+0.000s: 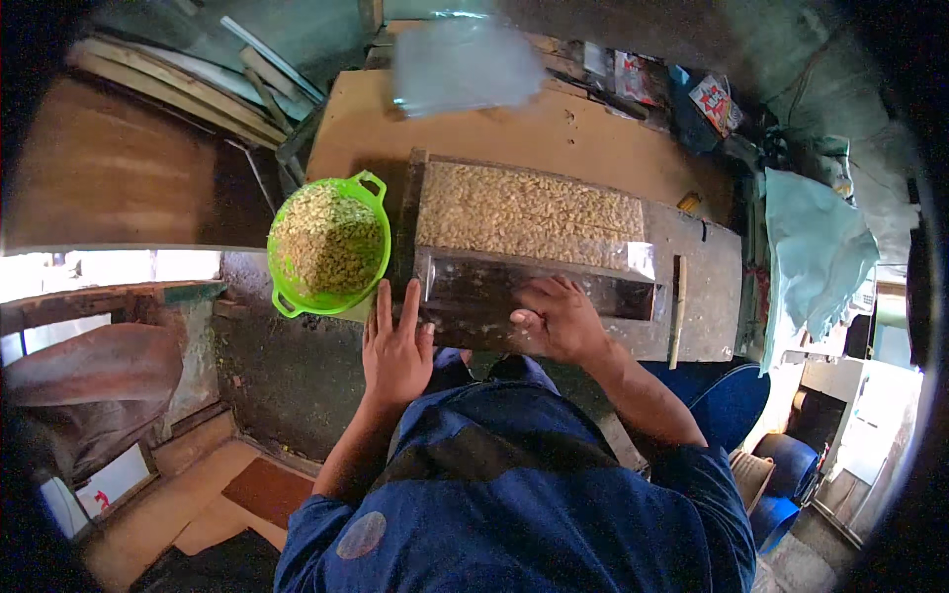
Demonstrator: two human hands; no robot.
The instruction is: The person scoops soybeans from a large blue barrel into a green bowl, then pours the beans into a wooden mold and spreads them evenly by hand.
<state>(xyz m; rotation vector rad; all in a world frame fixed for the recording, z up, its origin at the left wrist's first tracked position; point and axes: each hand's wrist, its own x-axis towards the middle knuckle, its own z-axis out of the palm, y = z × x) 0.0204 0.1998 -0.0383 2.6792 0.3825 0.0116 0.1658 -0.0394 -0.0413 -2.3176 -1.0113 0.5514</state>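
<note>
A clear bag of nuts (529,210) is lying on the metal tray (692,296), with its near edge lying over the tray's front part. The colander of nuts (329,242) is sitting just left of the tray, the left hand (395,348) is resting at the tray's near left corner, and the right hand (559,318) is pressing on its front. A wooden stick (678,311) is lying on the tray's right part, and a plastic sheet (465,64) is lying behind the tray.

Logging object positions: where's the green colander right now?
In the head view, the green colander, full of pale nuts, sits left of the nut-filled bag, just above the left hand.
</note>
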